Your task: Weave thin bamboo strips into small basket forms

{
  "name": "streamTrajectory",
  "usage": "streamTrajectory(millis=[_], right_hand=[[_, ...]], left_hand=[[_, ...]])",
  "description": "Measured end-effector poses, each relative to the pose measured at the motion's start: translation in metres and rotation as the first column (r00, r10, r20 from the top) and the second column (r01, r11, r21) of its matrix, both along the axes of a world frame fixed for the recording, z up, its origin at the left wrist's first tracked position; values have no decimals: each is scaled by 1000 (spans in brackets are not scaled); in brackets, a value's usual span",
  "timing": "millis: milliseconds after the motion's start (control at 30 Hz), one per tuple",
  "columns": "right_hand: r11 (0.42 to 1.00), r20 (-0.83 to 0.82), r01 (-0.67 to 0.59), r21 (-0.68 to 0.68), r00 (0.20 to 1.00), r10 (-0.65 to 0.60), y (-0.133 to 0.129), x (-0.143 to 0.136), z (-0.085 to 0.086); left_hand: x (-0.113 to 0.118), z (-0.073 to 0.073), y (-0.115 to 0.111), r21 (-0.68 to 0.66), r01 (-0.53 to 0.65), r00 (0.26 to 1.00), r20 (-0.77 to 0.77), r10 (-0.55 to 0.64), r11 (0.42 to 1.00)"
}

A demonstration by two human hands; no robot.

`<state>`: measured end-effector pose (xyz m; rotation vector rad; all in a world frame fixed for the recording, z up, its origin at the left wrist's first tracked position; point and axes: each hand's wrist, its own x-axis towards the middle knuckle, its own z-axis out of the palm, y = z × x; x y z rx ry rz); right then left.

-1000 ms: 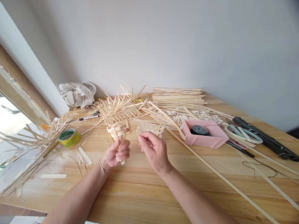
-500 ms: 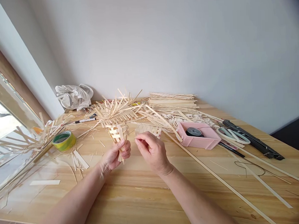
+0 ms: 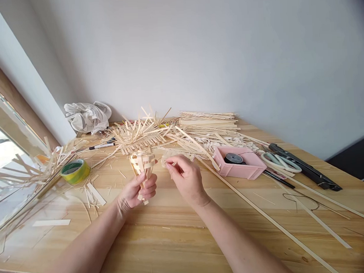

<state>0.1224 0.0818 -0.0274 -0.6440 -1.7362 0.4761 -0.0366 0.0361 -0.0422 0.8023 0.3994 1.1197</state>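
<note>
My left hand (image 3: 143, 188) is wrapped round the lower part of a small woven bamboo piece (image 3: 143, 161), whose wider banded rim points up and whose strip ends stick out below my fingers. To its right, my right hand (image 3: 183, 172) is raised with thumb and forefinger pinched together; whatever they hold is too small to make out. Partly behind the right hand, another pale woven piece (image 3: 167, 154) lies on the wooden table (image 3: 163, 250).
Left: green-yellow tape roll (image 3: 75, 171), loose strips. Back: white plastic bag (image 3: 89, 117), marker (image 3: 102, 146), spiky strip weave (image 3: 142, 134), strip stack (image 3: 208, 121). Right: pink box (image 3: 241, 166) with black spool, white-handled scissors (image 3: 281, 163), black tool (image 3: 307, 169), long strips.
The woven piece has turned slightly in my left hand, and its lower strips show at a different angle. My right hand has shifted slightly up. The whole view has moved a little.
</note>
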Motion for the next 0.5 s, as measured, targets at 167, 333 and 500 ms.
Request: streamTrajectory(millis=[167, 333, 500], right_hand=[[921, -116, -177, -348, 983, 145, 5, 3, 3], [869, -161, -442, -221, 896, 414, 4, 0, 1], [905, -31, -425, 9, 904, 426, 3, -5, 0]], left_hand=[[-6, -1, -4, 84, 221, 972, 59, -226, 972], [-5, 0, -8, 158, 314, 934, 127, -335, 936], [-1, 1, -12, 156, 387, 905, 123, -406, 909]])
